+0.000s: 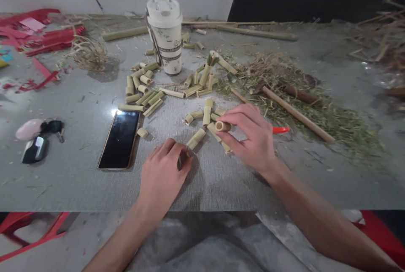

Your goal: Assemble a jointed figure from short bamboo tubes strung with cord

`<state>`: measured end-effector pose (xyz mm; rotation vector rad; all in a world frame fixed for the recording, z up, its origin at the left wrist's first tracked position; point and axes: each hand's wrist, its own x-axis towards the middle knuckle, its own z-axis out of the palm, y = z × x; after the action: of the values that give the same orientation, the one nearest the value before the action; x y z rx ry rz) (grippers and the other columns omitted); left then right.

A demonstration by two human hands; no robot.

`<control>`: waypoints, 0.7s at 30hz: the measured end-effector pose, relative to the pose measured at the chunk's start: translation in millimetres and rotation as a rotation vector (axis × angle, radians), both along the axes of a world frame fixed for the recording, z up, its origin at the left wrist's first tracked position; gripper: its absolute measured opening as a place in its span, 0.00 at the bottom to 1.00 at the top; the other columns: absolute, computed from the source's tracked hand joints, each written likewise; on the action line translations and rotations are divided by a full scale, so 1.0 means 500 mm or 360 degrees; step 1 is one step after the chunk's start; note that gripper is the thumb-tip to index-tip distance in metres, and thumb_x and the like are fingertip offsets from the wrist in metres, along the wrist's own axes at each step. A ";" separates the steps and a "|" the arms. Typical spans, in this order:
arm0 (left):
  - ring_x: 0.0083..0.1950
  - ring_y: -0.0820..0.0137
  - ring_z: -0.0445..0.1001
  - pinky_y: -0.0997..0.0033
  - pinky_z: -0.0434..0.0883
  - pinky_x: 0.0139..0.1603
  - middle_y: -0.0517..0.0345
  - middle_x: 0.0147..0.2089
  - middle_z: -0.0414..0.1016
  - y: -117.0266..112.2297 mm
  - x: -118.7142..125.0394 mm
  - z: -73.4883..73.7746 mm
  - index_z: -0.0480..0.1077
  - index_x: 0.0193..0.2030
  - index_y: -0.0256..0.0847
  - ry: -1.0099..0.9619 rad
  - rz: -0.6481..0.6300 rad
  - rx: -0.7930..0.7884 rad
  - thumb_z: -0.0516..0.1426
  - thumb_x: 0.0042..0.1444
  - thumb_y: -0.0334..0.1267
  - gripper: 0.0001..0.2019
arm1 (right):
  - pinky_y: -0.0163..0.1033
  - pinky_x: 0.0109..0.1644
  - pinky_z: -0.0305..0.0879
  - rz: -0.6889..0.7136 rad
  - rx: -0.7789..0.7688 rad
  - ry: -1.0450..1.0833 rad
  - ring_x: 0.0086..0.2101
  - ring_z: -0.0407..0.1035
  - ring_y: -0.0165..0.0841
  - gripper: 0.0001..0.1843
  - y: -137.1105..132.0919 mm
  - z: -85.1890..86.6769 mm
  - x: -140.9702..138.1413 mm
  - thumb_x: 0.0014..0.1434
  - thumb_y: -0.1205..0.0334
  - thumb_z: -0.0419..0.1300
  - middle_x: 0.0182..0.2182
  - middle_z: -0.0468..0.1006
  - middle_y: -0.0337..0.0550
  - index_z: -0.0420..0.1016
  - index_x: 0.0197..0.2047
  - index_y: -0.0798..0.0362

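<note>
Right hand (pixel 249 132): thumb and fingertips are closed on one short hollow stem segment (pixel 222 126), open end toward the viewer; this segment is located right of the smartphone (pixel 120 140). Left hand (pixel 165 170): just right of the smartphone, fingers curled toward the thumb. A dark item (pixel 182 160) shows between them, mostly hidden; whether it is gripped cannot be determined. Loose cut segments (pixel 196 138) lie right of the smartphone, between and beyond the hands. A larger segment cluster (pixel 153 98) and the white lidded tumbler (pixel 169 37) are beyond the smartphone, toward its right. Shredded plant trimmings (pixel 344 120) lie far right of the smartphone; keys (pixel 56 126) lie left of it.
</note>
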<state>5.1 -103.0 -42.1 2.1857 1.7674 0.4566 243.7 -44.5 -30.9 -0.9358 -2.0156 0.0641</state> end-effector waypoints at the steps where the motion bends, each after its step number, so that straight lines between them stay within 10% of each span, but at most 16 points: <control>1: 0.38 0.62 0.77 0.62 0.66 0.38 0.60 0.41 0.79 0.001 -0.002 0.001 0.76 0.40 0.45 -0.0006 0.0008 -0.0014 0.66 0.65 0.34 0.04 | 0.50 0.47 0.66 -0.0008 0.0002 0.0015 0.41 0.76 0.40 0.05 0.000 0.001 0.000 0.72 0.61 0.68 0.40 0.82 0.43 0.78 0.49 0.48; 11: 0.41 0.59 0.79 0.62 0.66 0.39 0.60 0.41 0.80 0.002 -0.012 0.001 0.73 0.40 0.45 0.0071 0.0132 -0.0019 0.65 0.66 0.38 0.05 | 0.49 0.49 0.62 -0.0018 -0.0129 0.0052 0.40 0.73 0.37 0.04 -0.007 0.010 -0.008 0.73 0.66 0.55 0.37 0.78 0.40 0.69 0.45 0.49; 21: 0.39 0.62 0.77 0.63 0.65 0.38 0.60 0.40 0.79 0.001 -0.014 -0.007 0.73 0.39 0.45 0.0015 0.0176 0.0020 0.62 0.65 0.37 0.03 | 0.53 0.58 0.58 0.0282 -0.0241 -0.1009 0.56 0.68 0.48 0.04 -0.010 -0.012 -0.079 0.73 0.69 0.58 0.56 0.80 0.52 0.71 0.49 0.53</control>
<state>-2.1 -102.4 -45.5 2.1093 1.9020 0.4846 204.4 -49.3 -37.1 -0.9453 -2.7102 0.0174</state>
